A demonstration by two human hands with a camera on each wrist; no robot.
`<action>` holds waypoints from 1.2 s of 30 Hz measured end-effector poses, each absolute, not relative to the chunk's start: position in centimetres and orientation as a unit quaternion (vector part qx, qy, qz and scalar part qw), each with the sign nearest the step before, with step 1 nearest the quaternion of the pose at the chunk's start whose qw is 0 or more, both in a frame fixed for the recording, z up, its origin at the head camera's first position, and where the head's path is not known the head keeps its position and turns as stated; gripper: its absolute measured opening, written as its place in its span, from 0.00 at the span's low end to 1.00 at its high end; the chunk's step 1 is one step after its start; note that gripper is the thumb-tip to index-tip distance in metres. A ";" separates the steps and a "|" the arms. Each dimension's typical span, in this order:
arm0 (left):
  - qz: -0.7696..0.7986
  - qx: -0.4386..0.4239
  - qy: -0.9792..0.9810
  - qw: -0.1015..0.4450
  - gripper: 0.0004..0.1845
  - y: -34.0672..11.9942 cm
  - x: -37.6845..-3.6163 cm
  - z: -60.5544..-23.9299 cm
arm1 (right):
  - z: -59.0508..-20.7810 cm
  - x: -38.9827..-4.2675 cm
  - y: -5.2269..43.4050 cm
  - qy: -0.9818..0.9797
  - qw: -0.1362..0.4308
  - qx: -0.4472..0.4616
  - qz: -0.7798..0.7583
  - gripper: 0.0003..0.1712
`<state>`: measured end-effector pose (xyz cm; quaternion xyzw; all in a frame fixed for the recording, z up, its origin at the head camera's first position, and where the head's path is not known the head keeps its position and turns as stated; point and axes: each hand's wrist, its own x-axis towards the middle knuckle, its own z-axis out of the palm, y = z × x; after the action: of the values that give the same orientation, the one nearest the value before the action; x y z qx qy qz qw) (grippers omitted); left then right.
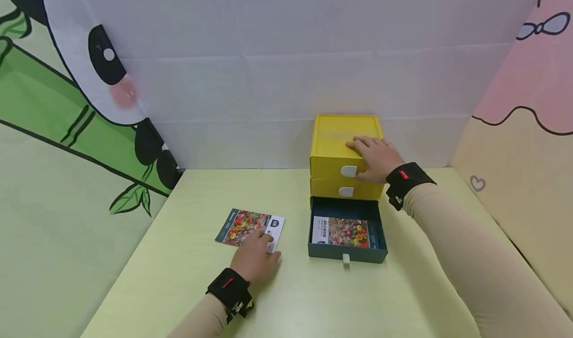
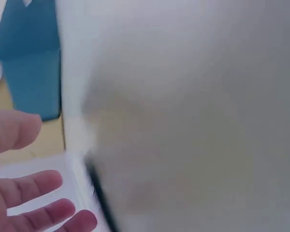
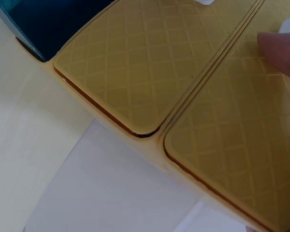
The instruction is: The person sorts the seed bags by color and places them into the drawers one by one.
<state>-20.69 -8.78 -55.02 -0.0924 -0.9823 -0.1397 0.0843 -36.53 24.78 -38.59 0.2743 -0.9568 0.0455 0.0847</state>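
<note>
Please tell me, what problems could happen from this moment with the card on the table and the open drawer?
1. The left hand only presses flat on the flowered card, with no grip; the card may slide on the table instead of lifting.
2. The open blue drawer already holds a similar card; a second one could land crooked and catch when closing.
3. The right hand rests on the yellow drawer box; pushing the drawer could shift it.
</note>
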 end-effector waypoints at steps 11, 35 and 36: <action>-0.137 0.121 -0.983 0.006 0.41 -17.2 -24.7 -52.4 | -38.5 -36.4 24.9 -0.958 0.087 0.271 0.044 0.49; -0.152 0.152 -0.975 -0.062 0.46 -20.1 -25.8 -55.0 | -38.6 -36.3 23.0 -0.955 0.090 0.281 0.040 0.49; -0.155 0.151 -0.975 -0.061 0.45 -20.1 -25.7 -54.9 | -38.6 -36.3 23.0 -0.955 0.089 0.281 0.040 0.49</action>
<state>-25.70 -20.07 -54.95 0.1508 -0.9745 -0.1545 -0.0607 -36.30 23.01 -38.63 0.2810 -0.9547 0.0400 0.0893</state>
